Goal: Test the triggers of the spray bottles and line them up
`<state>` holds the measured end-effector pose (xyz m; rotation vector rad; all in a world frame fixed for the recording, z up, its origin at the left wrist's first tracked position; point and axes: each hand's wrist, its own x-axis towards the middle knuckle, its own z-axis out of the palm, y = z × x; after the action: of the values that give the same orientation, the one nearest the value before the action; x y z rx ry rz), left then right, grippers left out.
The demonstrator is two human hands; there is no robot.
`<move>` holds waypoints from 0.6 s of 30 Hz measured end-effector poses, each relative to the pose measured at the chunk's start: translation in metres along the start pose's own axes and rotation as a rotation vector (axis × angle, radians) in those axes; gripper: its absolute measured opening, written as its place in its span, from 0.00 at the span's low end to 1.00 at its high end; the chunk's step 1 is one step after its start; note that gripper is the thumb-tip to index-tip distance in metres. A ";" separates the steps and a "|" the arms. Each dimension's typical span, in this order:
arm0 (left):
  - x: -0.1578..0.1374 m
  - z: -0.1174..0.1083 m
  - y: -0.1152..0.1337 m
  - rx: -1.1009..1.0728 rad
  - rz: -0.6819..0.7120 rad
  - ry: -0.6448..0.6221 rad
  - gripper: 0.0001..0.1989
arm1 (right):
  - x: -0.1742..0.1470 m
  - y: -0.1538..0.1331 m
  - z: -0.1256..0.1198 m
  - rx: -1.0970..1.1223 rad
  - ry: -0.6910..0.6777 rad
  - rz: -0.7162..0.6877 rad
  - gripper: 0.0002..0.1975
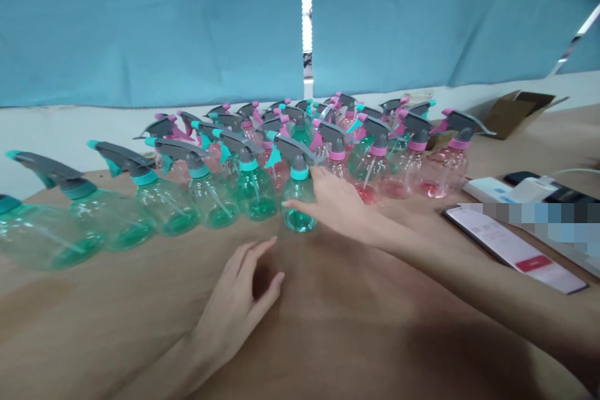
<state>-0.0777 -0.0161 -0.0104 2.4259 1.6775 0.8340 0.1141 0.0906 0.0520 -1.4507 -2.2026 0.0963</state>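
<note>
Where the left hand (234,294) is, low in the frame and a bit left of the middle, it is over the brown table (351,325) with its fingers bent and its thumb well apart from them. It has hold of nothing. Past its fingertips, up and a little to the right, a green spray bottle (299,220) stands upright in the middle of the frame, near but not touching that hand.

The right hand (340,206) comes in from the lower right and has hold of this bottle. Its thumb goes across the front, and its other fingers go behind the right side, so I cannot tell how tight they are.

A phone (515,250) with its screen lit lies at the right. More green bottles (257,194) make a line out to the left edge. Pink-topped bottles (370,175) stand right of the middle, and mixed pink and blue-green tops crowd behind. Farther back, an open cardboard box (509,115) is at the upper right, and a blue curtain (140,25) fills the top.
</note>
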 end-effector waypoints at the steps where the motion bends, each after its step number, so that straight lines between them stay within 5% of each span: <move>1: 0.004 0.003 0.002 -0.005 -0.041 0.048 0.22 | -0.009 0.000 -0.005 0.001 -0.003 -0.011 0.31; 4: 0.017 0.011 0.012 -0.023 -0.108 0.110 0.34 | -0.035 0.003 -0.018 -0.002 -0.062 -0.036 0.33; 8: 0.025 0.018 0.034 -0.113 -0.095 0.040 0.41 | -0.061 0.009 -0.034 -0.016 -0.095 -0.071 0.34; 13: 0.025 0.027 0.055 -0.213 -0.008 -0.104 0.35 | -0.072 0.019 -0.062 0.117 -0.125 -0.104 0.26; 18: 0.028 0.035 0.069 -0.264 0.048 -0.144 0.30 | -0.062 0.041 -0.072 0.641 -0.285 -0.209 0.23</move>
<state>0.0037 -0.0108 -0.0046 2.2937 1.3695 0.8074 0.1994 0.0391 0.0791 -0.8855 -2.2215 0.8944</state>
